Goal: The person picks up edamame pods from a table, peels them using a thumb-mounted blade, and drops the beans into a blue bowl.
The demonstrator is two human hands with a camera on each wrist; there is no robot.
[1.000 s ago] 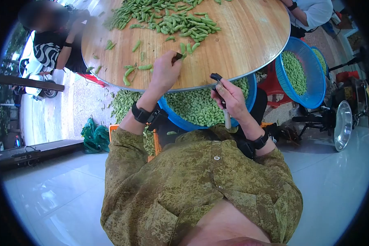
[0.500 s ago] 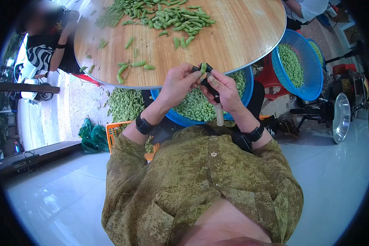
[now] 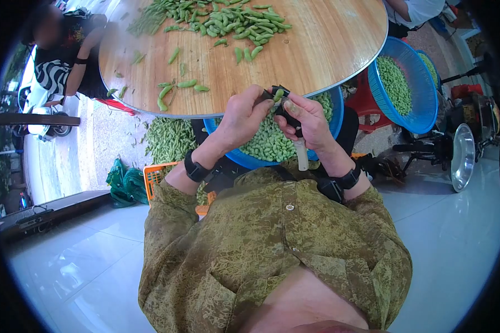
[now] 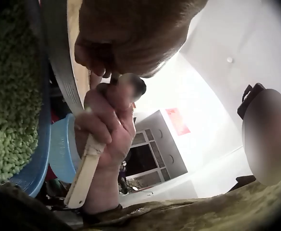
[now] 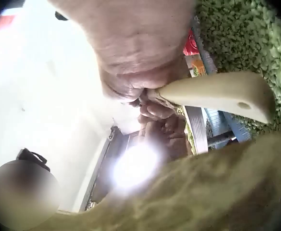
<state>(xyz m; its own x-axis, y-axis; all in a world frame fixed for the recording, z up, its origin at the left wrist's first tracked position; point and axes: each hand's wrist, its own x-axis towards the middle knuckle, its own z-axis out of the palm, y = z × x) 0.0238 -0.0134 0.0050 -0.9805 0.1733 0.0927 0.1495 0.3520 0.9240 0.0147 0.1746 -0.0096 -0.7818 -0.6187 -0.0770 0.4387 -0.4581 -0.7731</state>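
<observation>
In the head view my left hand (image 3: 242, 115) pinches a green bean pod (image 3: 278, 95) at the table's near edge, with dark covers on its fingertips. Meeting it there, my right hand (image 3: 310, 123) curls round a tool with a pale handle (image 3: 301, 154), which points down toward my shirt. The tool's other end is hidden between the hands. Both wrist views show the handle, in the left wrist view (image 4: 85, 173) and in the right wrist view (image 5: 217, 94). Below the hands sits a blue basin (image 3: 339, 114) of shelled green beans (image 3: 269, 141).
A round wooden table (image 3: 316, 50) holds a pile of pods (image 3: 244, 25) and several loose ones. Another blue basin (image 3: 422, 111) of beans stands at the right, near a metal bowl (image 3: 463, 158). An orange crate (image 3: 153, 177) is at my left. People sit at both far sides.
My left hand has come back from the table with a pod and met my right hand, which moved slightly left and up. Over the last half second both hands have shifted only slightly.
</observation>
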